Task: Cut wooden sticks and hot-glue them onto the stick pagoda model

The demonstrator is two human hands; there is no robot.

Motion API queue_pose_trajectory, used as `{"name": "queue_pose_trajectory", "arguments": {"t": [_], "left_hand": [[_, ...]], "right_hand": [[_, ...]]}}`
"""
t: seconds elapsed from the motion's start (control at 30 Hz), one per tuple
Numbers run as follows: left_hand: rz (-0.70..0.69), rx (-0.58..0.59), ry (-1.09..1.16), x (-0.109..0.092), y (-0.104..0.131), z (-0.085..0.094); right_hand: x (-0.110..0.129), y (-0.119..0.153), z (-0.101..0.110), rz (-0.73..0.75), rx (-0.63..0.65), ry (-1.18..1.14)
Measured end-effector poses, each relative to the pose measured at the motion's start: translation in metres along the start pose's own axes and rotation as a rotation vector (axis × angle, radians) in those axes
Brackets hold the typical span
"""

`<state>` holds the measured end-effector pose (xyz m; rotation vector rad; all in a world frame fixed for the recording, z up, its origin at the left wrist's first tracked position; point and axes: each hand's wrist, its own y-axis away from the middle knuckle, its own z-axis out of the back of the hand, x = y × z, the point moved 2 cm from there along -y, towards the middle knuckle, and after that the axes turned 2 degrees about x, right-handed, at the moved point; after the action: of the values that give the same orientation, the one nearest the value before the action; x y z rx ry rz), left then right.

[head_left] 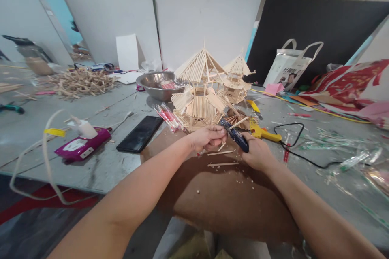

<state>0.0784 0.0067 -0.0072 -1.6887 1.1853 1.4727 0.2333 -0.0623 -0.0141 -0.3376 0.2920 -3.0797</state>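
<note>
1. While the right hand [258, 151] is wrapped round the handles of the blue pliers [240, 139], the left hand [209, 137] pinches what looks like the near end of a thin wooden stick [240, 123]; exact contact covered by the pliers' head.
2. Landmark: large stick model [200, 104]. Stick and pliers sit just in front of its lower right corner, the stick's free end pointing off to the right.
3. Done, judging by what stands: slatted peaked roof and lower tier in place on the large stick model. Smaller stick model [237, 66], behind it to the right, also roofed.
4. Two loose sticks [223, 164] and scattered offcuts [198, 191] lie on the brown board [212, 206] in front of the landmark; consistent with trimming.
5. Remaining: held stick and both loose ones not attached to anything. Whether the cut is through, cannot tell; count outstanding, not determinable.
6. Room: widest bare stretch is the board in front of the landmark, up to its near edge above the lap [176, 238].
7. Tight: red-and-white packets [168, 117] and phone [140, 133] to the landmark's left; yellow glue gun [264, 132] to its right, near the right hand, its black cord [322, 167] a possible snag.
</note>
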Motion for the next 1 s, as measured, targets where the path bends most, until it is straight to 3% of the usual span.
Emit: {"name": "queue_pose_trajectory", "arguments": {"t": [0.47, 0.63, 0.8, 0.9, 1.0], "left_hand": [[-0.310, -0.389, -0.413, 0.002, -0.010, -0.009], [-0.315, -0.350, -0.397, 0.000, -0.008, -0.016], [-0.203, -0.227, -0.187, 0.005, -0.008, -0.016], [-0.138, -0.185, -0.124, 0.007, -0.008, -0.010], [-0.163, -0.251, -0.210, 0.007, -0.009, -0.003]], "right_hand": [[-0.008, -0.006, -0.007, -0.054, -0.008, -0.003], [-0.015, -0.007, -0.012, 0.118, -0.076, -0.207], [-0.016, -0.005, -0.012, 0.264, -0.094, -0.241], [-0.016, -0.007, -0.010, 0.254, -0.095, -0.178], [-0.019, -0.010, -0.008, 0.176, -0.089, -0.087]]}}
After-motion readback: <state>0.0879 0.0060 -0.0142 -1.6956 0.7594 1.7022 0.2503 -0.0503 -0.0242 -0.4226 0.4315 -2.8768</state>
